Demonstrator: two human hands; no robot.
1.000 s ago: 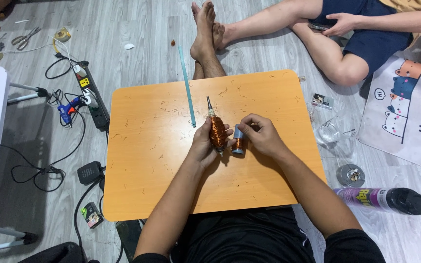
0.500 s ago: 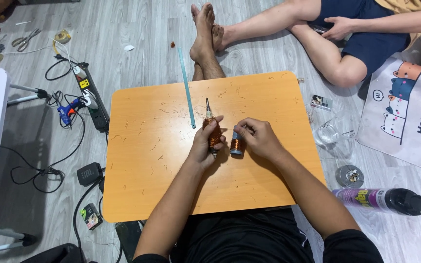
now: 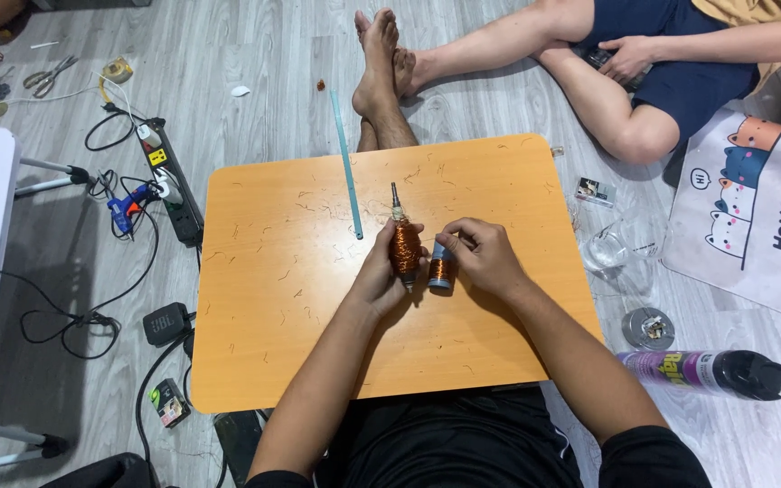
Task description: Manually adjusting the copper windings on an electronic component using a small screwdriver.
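Spanning grey plank floor, scuffed orange table, hands at centre

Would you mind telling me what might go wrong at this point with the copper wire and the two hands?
The fine wire between the copper-wound coil in the left hand and the small spool by the right hand could snap or tangle. The spool, standing loose on the orange table, might topple and roll. The table's wire scraps could prick the forearms.
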